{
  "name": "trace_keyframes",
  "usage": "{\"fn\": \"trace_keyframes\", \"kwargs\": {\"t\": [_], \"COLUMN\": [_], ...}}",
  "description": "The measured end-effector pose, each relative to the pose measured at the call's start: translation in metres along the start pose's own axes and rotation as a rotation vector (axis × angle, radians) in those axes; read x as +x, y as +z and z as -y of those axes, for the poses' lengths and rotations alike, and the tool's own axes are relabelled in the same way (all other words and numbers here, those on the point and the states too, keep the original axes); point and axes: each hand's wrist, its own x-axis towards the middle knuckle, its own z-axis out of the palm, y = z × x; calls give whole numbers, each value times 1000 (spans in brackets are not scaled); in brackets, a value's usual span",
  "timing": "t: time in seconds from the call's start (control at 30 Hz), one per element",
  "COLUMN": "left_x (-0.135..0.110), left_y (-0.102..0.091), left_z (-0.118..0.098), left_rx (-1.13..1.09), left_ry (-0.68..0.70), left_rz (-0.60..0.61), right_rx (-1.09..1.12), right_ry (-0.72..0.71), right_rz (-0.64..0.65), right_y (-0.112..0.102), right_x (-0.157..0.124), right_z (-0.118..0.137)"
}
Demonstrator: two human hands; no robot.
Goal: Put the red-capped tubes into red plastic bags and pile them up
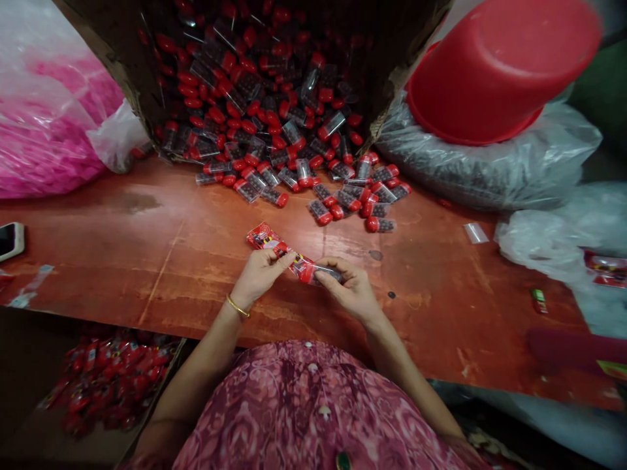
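Between finger and thumb, my left hand [259, 277] pinches a red printed plastic packet [262, 236]. My right hand [350, 287] grips a clear tube with a red cap [326, 271], filled with dark beads. The tube's capped end meets the packet's right end; whether it sits inside the packet I cannot tell. Both hands are just above the table's front part. Beyond them lies a loose heap of similar red-capped tubes [318, 212], spilling from a cardboard box [411, 59] turned on its side.
A red bucket [499, 72] stands upside down on a clear bag of dark beads [470, 170]. Bags of pink pieces [53, 130] are at left, near a phone [12, 240]. Below the table edge, a box holds filled red packets [110, 378]. A small green battery-like item [539, 301] lies right.
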Motion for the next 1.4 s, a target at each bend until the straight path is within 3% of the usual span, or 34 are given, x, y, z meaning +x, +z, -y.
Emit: {"fn": "trace_keyframes", "kwargs": {"t": [0.47, 0.6, 0.77, 0.83, 0.97, 1.13, 1.3, 1.4], "left_x": [-10, -5, 2, 2, 1, 0, -8, -10], "left_y": [46, 45, 40, 41, 46, 39, 31, 14], "left_z": [21, 19, 18, 19, 15, 14, 23, 19], "left_rx": [-308, -393, -327, -299, -291, -430, -564, -636], "left_ry": [7, -32, 51, 58, -29, -27, -103, -73], "left_rz": [-132, -126, -221, -181, 6, -24, -92, -190], "right_rx": [106, 116, 281, 288, 307, 303, 118, -190], "right_ry": [-26, -5, 138, 153, 109, 157, -8, -192], "right_rz": [-344, -252, -72, -55, -141, -44, -105, -31], "right_y": [23, 28, 24, 24, 27, 28, 40, 38], "right_x": [5, 3, 0, 0, 4, 17, 31, 47], "right_z": [-12, -11, -14, -14, -11, -11, -18, -16]}}
